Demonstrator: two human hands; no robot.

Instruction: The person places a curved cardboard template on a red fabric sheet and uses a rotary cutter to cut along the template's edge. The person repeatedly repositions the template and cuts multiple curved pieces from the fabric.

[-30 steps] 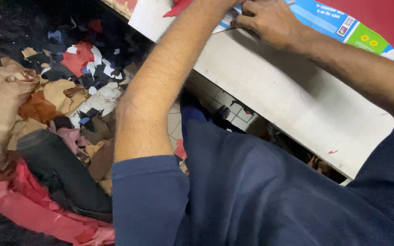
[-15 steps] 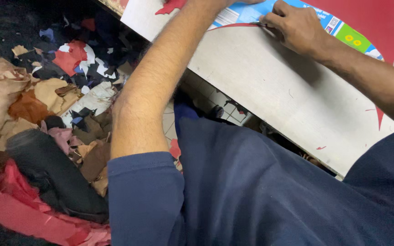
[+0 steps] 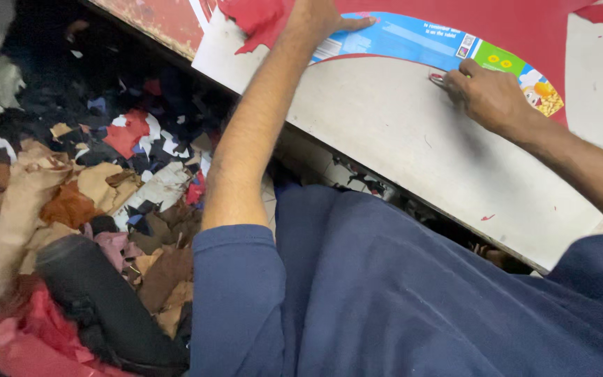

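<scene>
A pale, scuffed counter [image 3: 413,146] runs slantwise across the view, and the floor beyond its near-left edge is heaped with leather scraps [image 3: 99,188] in tan, brown, red and black. On the counter lies a red sheet [image 3: 525,21], and on top of it a curved printed card template [image 3: 413,38], mostly blue with a green and yellow end.

The left hand [image 3: 319,17] presses flat on the template's blue end, fingers spread, pinning it. The right hand [image 3: 486,94] is clenched around a small tool [image 3: 437,78] whose tip touches the template's lower curved edge, near the green end. Compared with half a second ago, the right hand sits further along that curve, toward the green end, so the tracing or cutting along the edge looks to be well along.

Below the template the counter is bare out to its front edge, giving the right forearm free room; the left arm crosses the counter's edge above the scraps.
</scene>
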